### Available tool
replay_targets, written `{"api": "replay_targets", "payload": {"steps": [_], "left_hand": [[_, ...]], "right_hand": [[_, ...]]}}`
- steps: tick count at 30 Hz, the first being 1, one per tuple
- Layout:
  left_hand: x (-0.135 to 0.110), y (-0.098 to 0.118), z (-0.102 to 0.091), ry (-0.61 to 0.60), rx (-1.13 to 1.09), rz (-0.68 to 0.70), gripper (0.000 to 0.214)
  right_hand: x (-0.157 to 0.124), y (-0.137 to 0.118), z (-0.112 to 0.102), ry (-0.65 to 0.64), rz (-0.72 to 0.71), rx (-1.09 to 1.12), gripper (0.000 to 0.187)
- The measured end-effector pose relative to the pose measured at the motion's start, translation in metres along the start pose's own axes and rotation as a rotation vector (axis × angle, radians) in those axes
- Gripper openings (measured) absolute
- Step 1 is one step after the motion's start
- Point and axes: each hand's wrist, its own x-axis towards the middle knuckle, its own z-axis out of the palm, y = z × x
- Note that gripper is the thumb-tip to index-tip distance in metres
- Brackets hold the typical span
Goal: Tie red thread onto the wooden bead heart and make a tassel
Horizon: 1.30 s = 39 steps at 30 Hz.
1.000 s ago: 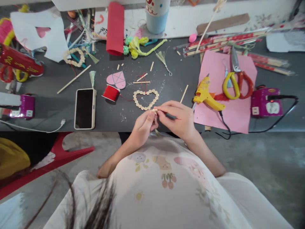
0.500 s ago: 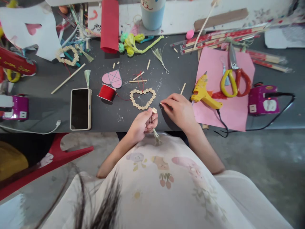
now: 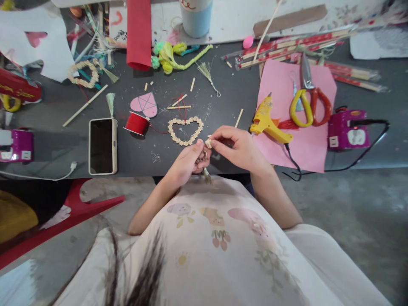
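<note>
My left hand (image 3: 188, 160) is closed around a small tassel (image 3: 206, 175) whose green fringe hangs below the fingers at the table's near edge. My right hand (image 3: 237, 148) pinches a small pale wooden bead (image 3: 208, 143) right against the left hand's fingertips. Just beyond both hands lies a heart-shaped ring of pale beads (image 3: 185, 130) on the dark table (image 3: 153, 148). A red thread spool (image 3: 136, 123) sits left of the heart, its thread running toward it.
A phone (image 3: 102, 145) lies at the left. A yellow glue gun (image 3: 267, 123) and scissors (image 3: 307, 102) rest on pink paper (image 3: 296, 140) at the right. Purple power boxes (image 3: 347, 129) stand at both sides. Sticks, tassels and a pink paper heart (image 3: 144, 104) litter the far table.
Half a second ago my right hand was apart to the right on the table; it has come back and now meets the left hand with the bead.
</note>
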Motion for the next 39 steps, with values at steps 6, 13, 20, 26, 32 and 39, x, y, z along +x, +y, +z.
{"api": "replay_targets", "payload": {"steps": [6,13,20,26,32,39], "left_hand": [[0.001,0.004,0.002,0.055,0.029,0.169,0.04],[0.01,0.006,0.002,0.236,-0.029,0.363,0.02],[0.014,0.004,-0.004,0.367,0.17,0.431,0.022],[0.007,0.015,-0.016,0.528,0.571,0.538,0.024],[0.001,0.02,-0.021,0.58,0.683,0.54,0.008],[-0.015,0.035,-0.02,0.338,1.137,0.641,0.012]], "right_hand": [[-0.003,0.004,-0.003,0.106,0.155,0.225,0.016],[-0.012,0.006,0.004,-0.147,0.21,0.551,0.02],[-0.01,0.008,0.008,-0.189,0.297,0.508,0.023],[-0.011,0.003,-0.004,-0.151,0.289,0.422,0.025],[-0.013,0.007,-0.01,-0.166,0.276,0.327,0.026],[-0.009,0.015,-0.002,0.11,0.131,0.133,0.017]]}}
